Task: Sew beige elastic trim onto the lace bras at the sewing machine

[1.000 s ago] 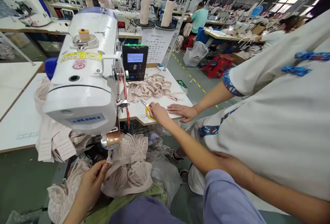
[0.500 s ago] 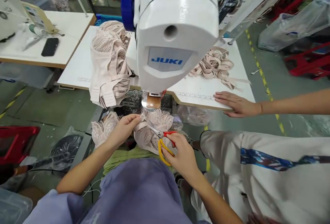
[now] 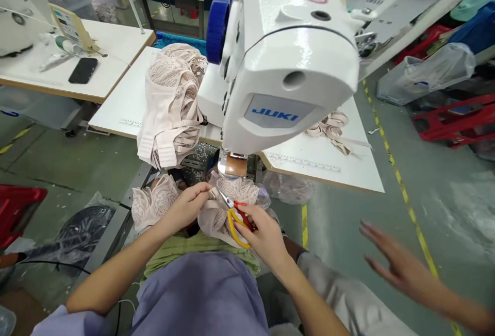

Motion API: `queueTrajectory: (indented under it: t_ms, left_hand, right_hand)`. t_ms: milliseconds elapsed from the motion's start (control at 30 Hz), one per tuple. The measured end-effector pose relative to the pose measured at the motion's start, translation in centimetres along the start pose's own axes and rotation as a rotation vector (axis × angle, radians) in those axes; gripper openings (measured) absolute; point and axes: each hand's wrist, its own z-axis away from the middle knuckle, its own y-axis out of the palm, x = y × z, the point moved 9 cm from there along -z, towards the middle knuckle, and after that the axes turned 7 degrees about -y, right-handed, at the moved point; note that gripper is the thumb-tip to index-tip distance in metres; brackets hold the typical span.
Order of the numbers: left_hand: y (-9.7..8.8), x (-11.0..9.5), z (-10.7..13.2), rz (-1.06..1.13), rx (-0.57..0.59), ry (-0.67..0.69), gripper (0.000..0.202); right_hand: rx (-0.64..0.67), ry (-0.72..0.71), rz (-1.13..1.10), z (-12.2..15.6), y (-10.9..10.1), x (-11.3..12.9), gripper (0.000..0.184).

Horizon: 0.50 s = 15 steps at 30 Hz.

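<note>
My right hand [image 3: 263, 233] is closed around the handles of scissors [image 3: 236, 215] with one red and one yellow grip. The blades point up and left, and their tips are at the fabric by my left fingers. My left hand [image 3: 192, 204] pinches a beige strap end of a lace bra [image 3: 216, 220], which hangs over my lap below the sewing machine head. Another lace bra cup [image 3: 154, 202] lies just left of my left forearm. Whether the blades are closed on the strap is too small to tell.
A white JUKI sewing machine [image 3: 290, 88] stands over the white table [image 3: 328, 168]. Stacked beige bras [image 3: 166, 104] lie on its left, loose straps [image 3: 332, 127] on its right. At lower right is another person's blurred hand [image 3: 402, 264]. A phone [image 3: 83, 70] rests on the neighbouring table.
The scissors have moved left, their tips now at my left fingers. The other person's hand has left the table edge and moved down and right. My view has shifted.
</note>
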Motion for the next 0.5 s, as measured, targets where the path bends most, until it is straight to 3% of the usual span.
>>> queueTrajectory:
  t_ms: [133,300,500]
  left_hand:
    - [-0.8,0.1,-0.2,0.013,-0.004,-0.007,0.036]
    - [-1.4,-0.4,-0.5,-0.063,0.007,-0.004,0.037]
    - [-1.4,-0.8,-0.8,-0.150,0.021,0.032,0.032]
  right_hand:
    - [-0.109,0.051,-0.111,1.0,-0.6,-0.6,0.035]
    - [-0.078,0.061,-0.130,0.6,0.5,-0.2,0.048]
    - [-0.039,0.067,-0.116,-1.2,1.6,-0.2,0.043]
